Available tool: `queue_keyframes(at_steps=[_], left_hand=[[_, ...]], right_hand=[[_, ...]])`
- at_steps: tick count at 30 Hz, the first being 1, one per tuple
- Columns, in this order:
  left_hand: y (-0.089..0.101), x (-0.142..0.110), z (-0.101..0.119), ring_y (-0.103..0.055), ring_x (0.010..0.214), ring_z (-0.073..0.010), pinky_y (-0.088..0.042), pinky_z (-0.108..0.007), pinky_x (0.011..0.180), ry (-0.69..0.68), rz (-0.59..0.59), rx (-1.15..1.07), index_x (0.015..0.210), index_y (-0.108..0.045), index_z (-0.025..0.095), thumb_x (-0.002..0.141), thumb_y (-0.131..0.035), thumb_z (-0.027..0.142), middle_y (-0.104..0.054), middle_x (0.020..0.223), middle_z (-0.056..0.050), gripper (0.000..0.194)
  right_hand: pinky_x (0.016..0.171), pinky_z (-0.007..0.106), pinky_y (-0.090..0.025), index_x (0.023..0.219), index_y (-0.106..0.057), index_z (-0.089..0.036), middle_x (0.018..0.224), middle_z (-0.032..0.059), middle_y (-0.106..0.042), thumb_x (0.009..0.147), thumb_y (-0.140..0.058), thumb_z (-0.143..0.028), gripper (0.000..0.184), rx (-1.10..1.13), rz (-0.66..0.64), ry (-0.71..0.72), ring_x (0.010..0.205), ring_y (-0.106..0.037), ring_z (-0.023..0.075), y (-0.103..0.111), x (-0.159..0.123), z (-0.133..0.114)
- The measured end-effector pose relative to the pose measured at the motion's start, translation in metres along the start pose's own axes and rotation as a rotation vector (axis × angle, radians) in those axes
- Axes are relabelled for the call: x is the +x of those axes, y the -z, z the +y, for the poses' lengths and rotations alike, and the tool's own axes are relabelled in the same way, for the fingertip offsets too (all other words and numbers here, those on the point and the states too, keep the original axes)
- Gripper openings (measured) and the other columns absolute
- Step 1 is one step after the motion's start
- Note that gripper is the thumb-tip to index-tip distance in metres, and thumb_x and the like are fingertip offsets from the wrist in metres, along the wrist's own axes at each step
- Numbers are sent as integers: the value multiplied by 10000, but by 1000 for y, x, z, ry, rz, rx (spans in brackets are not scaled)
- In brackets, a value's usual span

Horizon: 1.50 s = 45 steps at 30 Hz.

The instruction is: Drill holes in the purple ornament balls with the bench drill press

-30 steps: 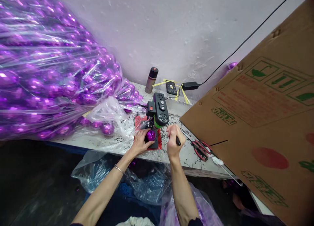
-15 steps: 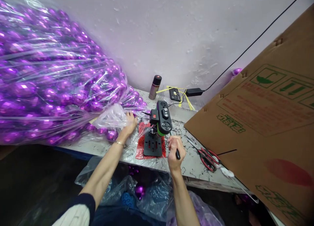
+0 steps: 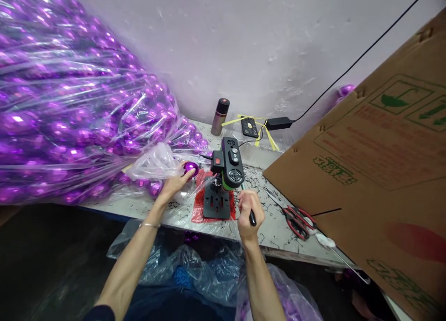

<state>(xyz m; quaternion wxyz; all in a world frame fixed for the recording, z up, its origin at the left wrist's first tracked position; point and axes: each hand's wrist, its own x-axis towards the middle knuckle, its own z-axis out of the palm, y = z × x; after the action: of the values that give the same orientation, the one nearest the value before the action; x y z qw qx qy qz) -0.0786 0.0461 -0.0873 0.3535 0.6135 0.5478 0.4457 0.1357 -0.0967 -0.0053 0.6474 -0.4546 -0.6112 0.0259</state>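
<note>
Whereas half a second ago my left hand (image 3: 174, 181) lay empty on the clear plastic bag (image 3: 153, 160), its fingers now pinch a shiny purple faceted ball (image 3: 190, 168) beside the small black bench drill (image 3: 226, 167), while my right hand (image 3: 246, 208) stays clenched around the half-hidden black lever (image 3: 252, 217).

Straight ahead, a rough plastered wall (image 3: 244, 42), pale with a violet cast, pitted and flaking low down. A thin black cable (image 3: 365, 51) slants across it down to a black power adapter (image 3: 278, 122) lying at the wall's foot. The white worktable (image 3: 275, 232) runs along that wall, its top speckled with black scraps. Off to the right, a big brown cardboard sheet (image 3: 383, 172) with green and red print leans over the table's end. Down below the table's front edge it's dark, the floor (image 3: 42, 265) barely readable. The light is soft and even, with purple glints.
</note>
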Motion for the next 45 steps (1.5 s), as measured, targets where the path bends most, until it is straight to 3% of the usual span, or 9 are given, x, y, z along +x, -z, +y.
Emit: queue_keyframes(at_steps=[4,6,9,14,23,31,38,45], left_hand=[[-25,-54,0,-744,827,-211,-618,-327,682,108,-162,-375,1362,-528,204,843,-701,601,-737,1163,-110,676],[-46,-75,-2,-744,865,-213,-607,-308,683,85,-188,-395,1332,-542,205,811,-742,600,-740,1153,-112,684],[-69,-91,-3,-730,864,-214,-596,-332,737,-2,-193,-238,1303,-590,217,814,-773,562,-750,1091,-83,626],[-75,-88,3,-705,1036,-281,-560,-443,939,-211,-156,47,1272,-645,226,833,-790,522,-745,1172,-97,550],[-83,-86,-2,-695,1120,-306,-545,-486,1000,-370,-161,136,1327,-590,204,887,-747,488,-728,1222,-126,547],[-84,-85,-3,-682,1175,-310,-550,-487,1015,-333,-158,121,1321,-578,202,868,-759,466,-702,1262,-134,554],[-83,-86,-1,-714,1067,-297,-578,-471,944,-313,-169,84,1265,-598,202,854,-777,456,-725,1141,-109,515],[-84,-87,0,-718,1073,-296,-582,-470,944,-322,-157,69,1264,-603,207,861,-775,453,-729,1159,-110,502]], right_hand=[[633,289,-405,656,-458,-222,698,-9,-547,1040,-436,-191,387,-12,-7,-73,682,-546,126,2,13,-12],[641,296,-411,647,-451,-225,679,-10,-538,1048,-434,-223,401,-23,-11,-115,678,-546,130,3,20,-18],[644,301,-418,643,-449,-228,672,-9,-538,1052,-430,-256,411,-38,-24,-140,670,-543,132,4,27,-22],[631,292,-415,648,-455,-224,677,-12,-535,1048,-433,-240,401,-26,-42,-127,670,-543,127,6,24,-21],[651,289,-424,682,-473,-220,722,-7,-554,1042,-437,-203,362,-8,-46,-123,701,-547,125,6,16,-16],[641,306,-435,697,-501,-223,720,4,-569,1035,-420,-201,348,-48,-38,-73,692,-556,143,5,9,-11],[619,309,-445,711,-512,-227,730,8,-583,1026,-410,-203,331,-95,41,26,679,-579,148,-5,-22,17],[617,307,-465,731,-515,-231,746,6,-587,1044,-379,-258,342,-101,64,68,669,-586,145,-9,-36,32]])
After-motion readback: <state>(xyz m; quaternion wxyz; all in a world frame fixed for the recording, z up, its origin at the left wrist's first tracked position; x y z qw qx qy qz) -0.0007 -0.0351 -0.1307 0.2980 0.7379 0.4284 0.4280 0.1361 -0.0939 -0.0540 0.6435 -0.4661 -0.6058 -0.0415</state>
